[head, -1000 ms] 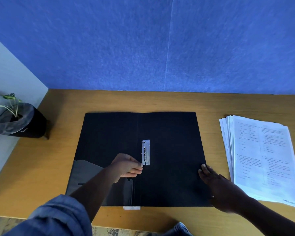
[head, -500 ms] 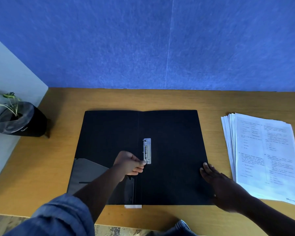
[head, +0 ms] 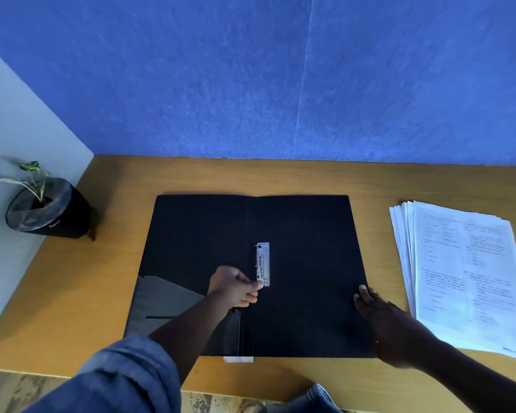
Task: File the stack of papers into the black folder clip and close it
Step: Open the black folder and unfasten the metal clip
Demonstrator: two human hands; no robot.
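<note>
The black folder (head: 304,234) lies open and flat on the wooden desk. Its silver metal clip (head: 262,262) sits just right of the spine, lying flat. My left hand (head: 234,286) is curled beside it, thumb and fingertips pinching the clip's near end. My right hand (head: 388,321) rests palm down, fingers together, on the folder's right edge near the front corner. The stack of printed papers (head: 465,272), slightly fanned, lies on the desk to the right of the folder, untouched.
A black pot with a small green plant (head: 46,208) stands at the desk's far left against a white wall. A blue wall backs the wooden desk (head: 108,263). A grey pocket flap (head: 164,302) covers the folder's lower left.
My left hand has slid a little to the right and forward, and its fingertips now pinch the clip's near end. My right hand stays on the folder's right edge.
</note>
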